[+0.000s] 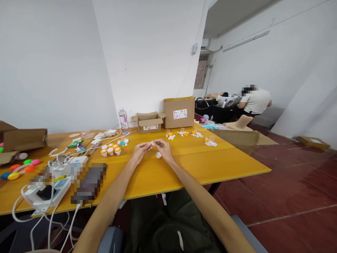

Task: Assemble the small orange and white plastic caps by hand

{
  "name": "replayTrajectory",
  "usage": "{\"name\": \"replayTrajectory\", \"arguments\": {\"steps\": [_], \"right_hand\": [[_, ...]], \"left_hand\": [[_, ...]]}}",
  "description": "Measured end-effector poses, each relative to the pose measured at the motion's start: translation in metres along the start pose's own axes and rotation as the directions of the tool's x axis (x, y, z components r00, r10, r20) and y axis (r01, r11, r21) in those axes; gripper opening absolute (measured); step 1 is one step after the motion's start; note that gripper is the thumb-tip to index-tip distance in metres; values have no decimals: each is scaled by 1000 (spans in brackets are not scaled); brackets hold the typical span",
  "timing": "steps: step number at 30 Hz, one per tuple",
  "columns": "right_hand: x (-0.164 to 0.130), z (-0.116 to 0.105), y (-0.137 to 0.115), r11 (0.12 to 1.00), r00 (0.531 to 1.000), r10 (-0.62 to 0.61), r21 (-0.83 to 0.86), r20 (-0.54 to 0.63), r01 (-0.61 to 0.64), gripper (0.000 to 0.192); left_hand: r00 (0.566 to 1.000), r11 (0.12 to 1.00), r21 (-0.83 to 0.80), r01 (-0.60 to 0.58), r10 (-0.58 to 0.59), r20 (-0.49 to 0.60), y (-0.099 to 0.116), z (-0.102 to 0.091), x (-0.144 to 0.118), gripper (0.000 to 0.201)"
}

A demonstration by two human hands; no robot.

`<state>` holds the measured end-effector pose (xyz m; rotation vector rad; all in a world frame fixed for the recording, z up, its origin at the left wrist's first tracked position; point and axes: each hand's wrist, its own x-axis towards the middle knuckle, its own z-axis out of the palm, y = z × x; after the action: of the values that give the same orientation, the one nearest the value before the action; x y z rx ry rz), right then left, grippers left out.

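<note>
Mid-frame, my left hand (140,152) and right hand (163,149) pinch a small white part (152,143) — a round piece (158,155) sits just below.

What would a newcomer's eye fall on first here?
Probably the left hand and right hand, close together on a small white part over the yellow table. Next, perhaps, the large box beyond them near the table's back edge, and the colourful pieces at the view's left.
</note>
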<state>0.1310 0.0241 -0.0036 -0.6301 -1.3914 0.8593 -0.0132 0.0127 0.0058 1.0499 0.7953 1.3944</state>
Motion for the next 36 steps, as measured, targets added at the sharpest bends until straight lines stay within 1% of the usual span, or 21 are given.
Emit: {"name": "replayTrajectory", "arguments": {"steps": [7, 15, 19, 23, 29, 36], "right_hand": [[0, -2, 0, 999, 1000, -14, -48, 24, 15, 16], [1, -3, 0, 998, 1000, 14, -60, 3, -13, 21], [0, -1, -1, 998, 999, 50, -26, -2, -50, 24], [1, -1, -1, 998, 998, 58, -33, 5, -57, 21], [1, -2, 2, 994, 998, 32, -101, -53, -37, 17], [1, -1, 3, 994, 998, 34, -98, -57, -40, 20]], "left_hand": [[1000, 1000, 21, -6, 6, 11, 0, 0, -1, 26], [1000, 999, 51, 7, -9, 25, -1, 1, -1, 28], [1000, 999, 51, -8, 8, -5, -1, 2, 0, 30], [999, 998, 54, -11, 13, -31, -3, 1, 1, 29], [999, 997, 71, -8, 10, -33, -5, 1, 2, 27], [999, 995, 99, -31, 34, -22, -6, 2, 2, 25]]}}
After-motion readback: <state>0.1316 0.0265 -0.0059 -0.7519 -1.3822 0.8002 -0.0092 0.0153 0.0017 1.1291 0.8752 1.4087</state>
